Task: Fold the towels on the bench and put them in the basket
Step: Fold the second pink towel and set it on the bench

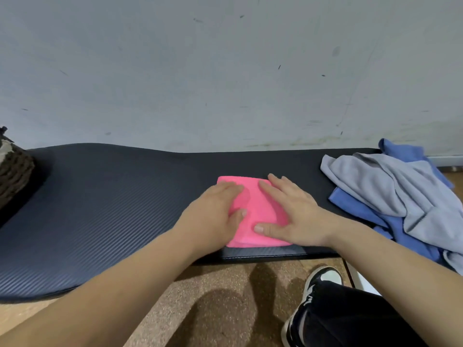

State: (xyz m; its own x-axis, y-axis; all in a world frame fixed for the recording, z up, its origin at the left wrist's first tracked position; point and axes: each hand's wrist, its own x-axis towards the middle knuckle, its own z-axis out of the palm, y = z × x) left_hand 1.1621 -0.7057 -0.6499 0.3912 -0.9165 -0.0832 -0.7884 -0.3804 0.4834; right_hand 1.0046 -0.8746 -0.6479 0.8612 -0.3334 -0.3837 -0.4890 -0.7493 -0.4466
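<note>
Pink towel: folded into a small rectangle, lying flat on the black bench close to its near edge.
Left hand: laid palm down on the left part of the pink towel, fingers straight and together, thumb lying along the cloth. It presses and grasps nothing.
Right hand: laid palm down on the right part of the pink towel, fingers spread a little and straight, thumb stretched along the near edge. It too is flat, with nothing held.
Gap between the hands: a strip of the pink towel shows bare (the fingertips nearly meet at its far side).
Basket: woven and dark, well to the left of the pink towel, cut off by the picture's edge.
Grey towel: crumpled, to the right of the pink towel, apart from it.
Blue towel: under and behind the grey towel; how many pieces cannot be told.
Shoe: black and white, on the brown floor nearer than the pink towel, with a black trouser leg above it.
</note>
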